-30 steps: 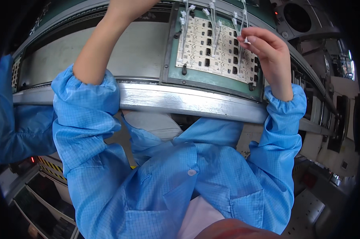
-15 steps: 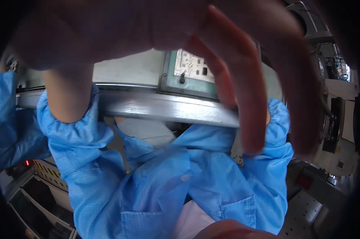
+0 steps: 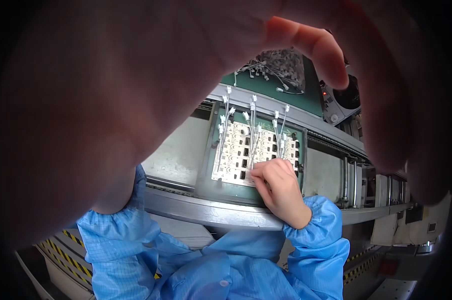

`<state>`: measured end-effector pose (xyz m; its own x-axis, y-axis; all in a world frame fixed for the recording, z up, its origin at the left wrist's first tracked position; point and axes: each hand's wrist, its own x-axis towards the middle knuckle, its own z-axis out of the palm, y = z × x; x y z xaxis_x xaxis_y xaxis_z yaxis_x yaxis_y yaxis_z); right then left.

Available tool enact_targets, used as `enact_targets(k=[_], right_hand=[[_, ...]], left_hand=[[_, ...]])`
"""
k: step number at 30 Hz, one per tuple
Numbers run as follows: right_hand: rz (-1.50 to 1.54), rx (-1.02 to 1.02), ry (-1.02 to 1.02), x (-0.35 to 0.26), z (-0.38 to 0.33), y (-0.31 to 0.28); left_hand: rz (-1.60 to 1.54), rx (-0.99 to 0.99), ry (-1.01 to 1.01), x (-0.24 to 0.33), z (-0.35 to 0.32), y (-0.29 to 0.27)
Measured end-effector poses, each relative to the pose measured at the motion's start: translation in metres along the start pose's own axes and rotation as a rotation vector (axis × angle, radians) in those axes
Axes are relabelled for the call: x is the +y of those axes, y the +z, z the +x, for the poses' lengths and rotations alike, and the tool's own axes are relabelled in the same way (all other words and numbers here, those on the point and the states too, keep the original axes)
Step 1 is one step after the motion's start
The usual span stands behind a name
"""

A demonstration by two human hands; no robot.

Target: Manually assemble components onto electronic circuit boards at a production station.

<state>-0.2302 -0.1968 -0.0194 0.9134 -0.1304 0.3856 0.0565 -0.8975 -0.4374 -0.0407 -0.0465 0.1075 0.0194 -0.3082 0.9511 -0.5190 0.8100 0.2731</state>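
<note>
My left hand (image 3: 151, 85) is raised very close to the camera, dark and large, its curved fingers spread apart with nothing visible between them. It hides much of the upper and left side. On the bench, my right hand (image 3: 280, 186) rests over the lower edge of a white circuit board panel (image 3: 229, 162). Its thumb and fingertips are pinched together at the board; whatever they grip is too small to make out. The panel lies in a green fixture plate (image 3: 206, 184). Several thin cables with white connectors (image 3: 253, 106) stretch along the boards and past their far edge.
Metal rails of a conveyor (image 3: 211, 210) run across in front of me and behind the fixture. Beyond, a green mat (image 3: 311, 102) bears loose cables and a clear bag of white connectors (image 3: 288, 65). A device with a round black part (image 3: 347, 95) stands at the far right.
The view has shifted, so the whole panel, cables and far mat now show. My right hand, hidden earlier behind the left fingers, is now visible at the panel. My left hand stays raised.
</note>
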Motion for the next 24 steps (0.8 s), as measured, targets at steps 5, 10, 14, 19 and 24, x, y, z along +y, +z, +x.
enact_targets(k=[5,10,14,19,24], right_hand=[[0.019,-0.057,0.06,-0.002,0.001,-0.004],[0.05,-0.063,0.039,-0.014,0.003,-0.005],[0.043,-0.062,0.1,-0.008,-0.006,-0.003],[-0.022,-0.051,0.148,-0.005,-0.011,0.001],[0.007,-0.06,0.103,-0.013,-0.006,0.005]], left_hand=[[-0.069,-0.016,-0.011,-0.002,-0.004,-0.003],[-0.085,-0.01,-0.034,0.016,-0.006,-0.012],[-0.178,0.004,-0.003,0.005,-0.012,-0.012],[-0.299,0.011,0.016,-0.01,-0.019,-0.008],[-0.307,0.027,0.0,0.008,-0.021,-0.012]])
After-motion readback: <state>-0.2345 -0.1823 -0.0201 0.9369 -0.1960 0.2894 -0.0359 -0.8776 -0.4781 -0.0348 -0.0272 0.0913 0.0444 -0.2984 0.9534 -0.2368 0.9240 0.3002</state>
